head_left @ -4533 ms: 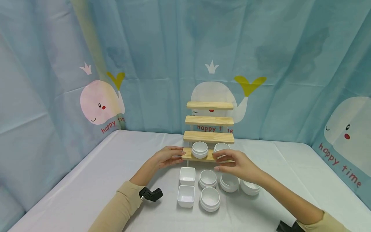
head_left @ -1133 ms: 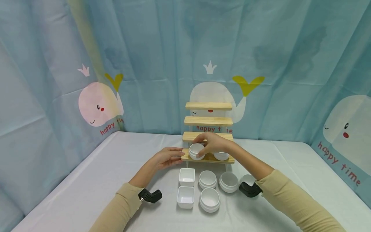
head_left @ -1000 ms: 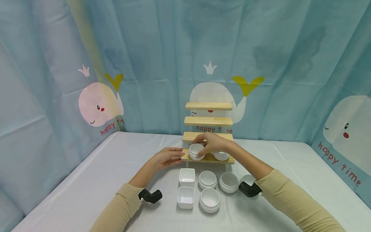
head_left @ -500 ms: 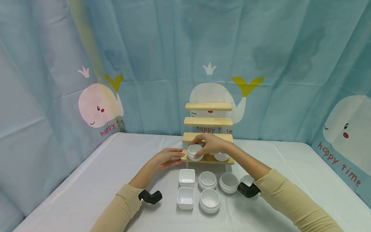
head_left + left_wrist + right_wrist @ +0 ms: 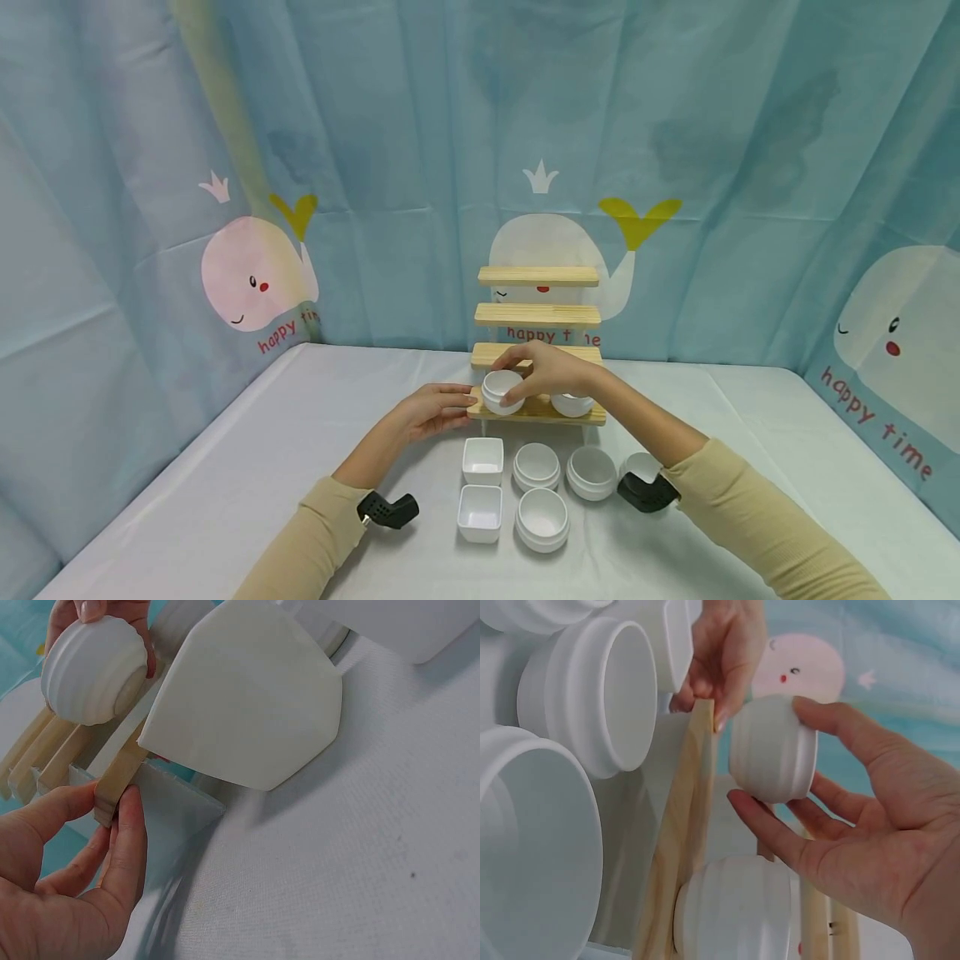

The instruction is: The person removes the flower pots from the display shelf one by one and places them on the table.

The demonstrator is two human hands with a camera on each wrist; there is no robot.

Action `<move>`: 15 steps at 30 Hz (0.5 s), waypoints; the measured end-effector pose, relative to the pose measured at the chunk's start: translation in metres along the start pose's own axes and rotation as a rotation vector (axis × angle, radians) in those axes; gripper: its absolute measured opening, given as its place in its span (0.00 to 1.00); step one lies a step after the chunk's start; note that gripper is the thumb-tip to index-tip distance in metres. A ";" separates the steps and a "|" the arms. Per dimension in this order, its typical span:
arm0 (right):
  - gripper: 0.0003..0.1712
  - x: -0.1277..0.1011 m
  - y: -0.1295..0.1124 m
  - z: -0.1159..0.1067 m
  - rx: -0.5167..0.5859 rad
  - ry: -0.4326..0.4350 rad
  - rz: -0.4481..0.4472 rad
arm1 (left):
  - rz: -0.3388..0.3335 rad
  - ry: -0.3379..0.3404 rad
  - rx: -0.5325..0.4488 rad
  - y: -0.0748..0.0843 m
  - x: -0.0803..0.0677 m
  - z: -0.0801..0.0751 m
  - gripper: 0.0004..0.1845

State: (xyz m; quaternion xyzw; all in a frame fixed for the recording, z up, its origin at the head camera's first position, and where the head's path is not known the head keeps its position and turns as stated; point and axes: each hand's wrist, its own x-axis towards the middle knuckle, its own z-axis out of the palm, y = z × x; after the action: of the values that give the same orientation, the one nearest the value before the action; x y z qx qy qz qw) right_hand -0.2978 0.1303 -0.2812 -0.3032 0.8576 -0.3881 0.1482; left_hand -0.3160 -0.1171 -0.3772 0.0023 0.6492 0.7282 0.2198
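Note:
My left hand [image 5: 433, 410] pinches the left end of the lowest board of a tiered wooden display stand [image 5: 537, 313], with thumb and fingers on either side of the board [image 5: 120, 776]. A small round white bowl [image 5: 501, 393] with a ridged side is held between the thumb and fingers of my right hand [image 5: 551, 371]. In the right wrist view, this bowl [image 5: 772, 750] stands upright, its base looking slightly apart from the lowest board [image 5: 686, 817]. To its right, a second round bowl [image 5: 572, 406] sits on the same board, partly hidden by my right hand and wrist.
Two square white bowls [image 5: 480, 510] stand on the white-covered table in front of the stand. Several round white bowls [image 5: 542, 518] stand beside them; the rightmost one [image 5: 641, 467] is partly hidden by the right wrist camera. A blue whale-print curtain [image 5: 397, 275] hangs behind.
My right hand has gone from the right-hand bowl to the left-hand one, gripped it and shifted it slightly left. My left hand stays on the board's end.

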 end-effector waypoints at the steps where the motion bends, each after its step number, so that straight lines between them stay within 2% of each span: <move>1: 0.29 0.000 0.000 0.000 0.002 -0.001 -0.002 | 0.001 -0.001 0.001 0.000 0.000 0.000 0.26; 15: 0.31 -0.011 -0.002 0.006 0.113 0.037 0.004 | -0.001 0.005 0.001 0.000 0.000 0.000 0.26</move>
State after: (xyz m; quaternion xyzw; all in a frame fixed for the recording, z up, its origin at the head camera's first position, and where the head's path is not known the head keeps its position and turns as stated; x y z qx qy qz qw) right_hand -0.2856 0.1327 -0.2840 -0.2856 0.8374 -0.4413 0.1501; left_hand -0.3163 -0.1173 -0.3778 0.0006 0.6501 0.7278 0.2186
